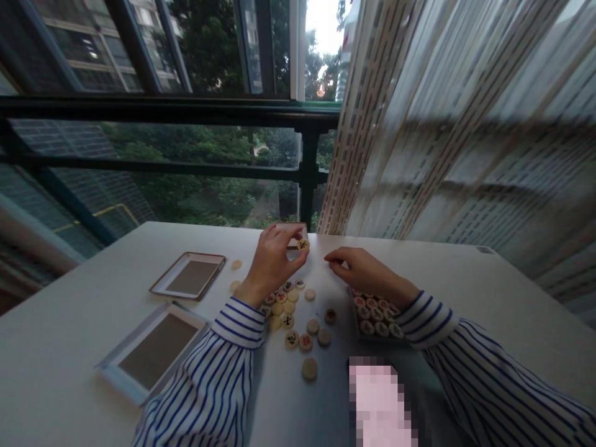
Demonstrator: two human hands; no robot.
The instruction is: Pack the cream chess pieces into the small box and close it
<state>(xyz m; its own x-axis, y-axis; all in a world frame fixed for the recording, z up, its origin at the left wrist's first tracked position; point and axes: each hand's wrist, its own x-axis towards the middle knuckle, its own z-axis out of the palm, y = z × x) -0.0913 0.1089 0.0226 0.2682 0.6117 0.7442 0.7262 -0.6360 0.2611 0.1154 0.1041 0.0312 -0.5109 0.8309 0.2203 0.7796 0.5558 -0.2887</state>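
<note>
Left of and beyond the filled box [372, 339], the left hand [275, 253] is pinching a single held piece [303, 245] between thumb and fingertips, its black character facing the person. The right hand [356, 266] is hovering by the box's far left corner, fingers loosely curled and thumb close to them; whether anything is inside that curl, I cannot tell.

Rows of marked discs are filling the box, while loose pieces [288, 307] are lying scattered to its left, some showing characters, others plain. Farther left of it, two shallow trays [190, 276] are resting on the white table [116, 279].

The pinch is probably the weak point — the fingers are gripping only the rim, so a small slip could send the disc rolling toward the table's far edge. The left cuff is hanging close over the loose pieces and could sweep some aside if that arm dropped. The right sleeve is crossing over the box — a low wrist might knock discs out of line.
</note>
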